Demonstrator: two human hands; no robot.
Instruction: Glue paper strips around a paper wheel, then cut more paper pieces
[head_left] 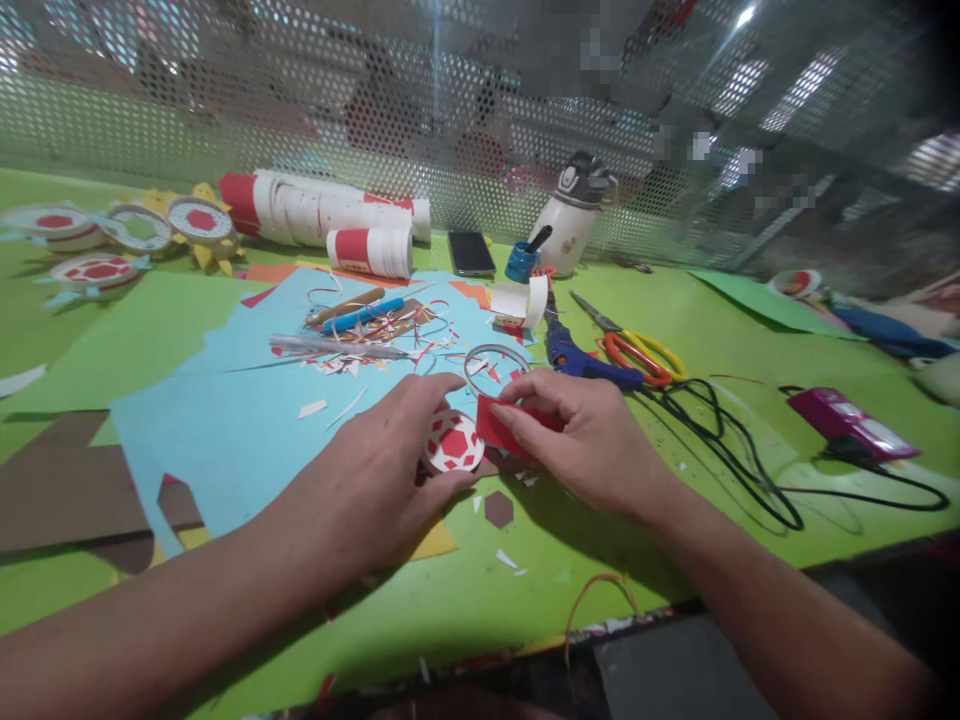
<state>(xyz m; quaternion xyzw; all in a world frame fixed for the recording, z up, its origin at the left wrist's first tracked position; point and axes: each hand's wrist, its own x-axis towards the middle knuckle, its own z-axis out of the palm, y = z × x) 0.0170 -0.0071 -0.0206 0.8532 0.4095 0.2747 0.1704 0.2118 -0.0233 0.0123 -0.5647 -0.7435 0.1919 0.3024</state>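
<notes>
My left hand (397, 450) curves around a small white paper disc (455, 441) with a red hexagon and red diamond shapes on it. Its thumb lies along the disc's lower edge and the index finger arches above; the other fingers are mostly hidden. My right hand (581, 430) pinches a piece of red paper (499, 428) between thumb and fingers, just right of the disc. Behind the hands stands a thin white paper ring (496, 368). A brown paper hexagon (499, 509) lies on the green table (420, 630) below them.
Right of the hands lie a blue glue gun (589, 362), scissors (645, 352) and a black cable (720, 420). Pens and scraps cover the light-blue paper (247, 400). Paper cups (371, 252), a phone (471, 253) and a bottle (566, 225) stand along the back.
</notes>
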